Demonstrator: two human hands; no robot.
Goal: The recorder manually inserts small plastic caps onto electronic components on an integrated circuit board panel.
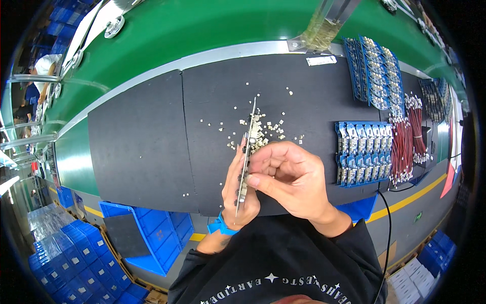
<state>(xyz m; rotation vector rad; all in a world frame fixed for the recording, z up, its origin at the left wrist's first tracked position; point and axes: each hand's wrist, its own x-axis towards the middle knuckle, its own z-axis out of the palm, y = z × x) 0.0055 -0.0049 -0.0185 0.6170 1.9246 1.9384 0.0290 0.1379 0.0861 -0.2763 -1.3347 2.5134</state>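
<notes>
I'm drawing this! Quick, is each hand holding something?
Left hand: holding a thin, flat, pale-edged circuit board.
Right hand: curled beside it; grip can't be told.

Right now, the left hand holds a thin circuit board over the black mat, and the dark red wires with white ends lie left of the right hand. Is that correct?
No: the dark red wires with white ends lie right of the right hand, as the head view shows. The left hand holds the thin circuit board over the black mat.
</notes>
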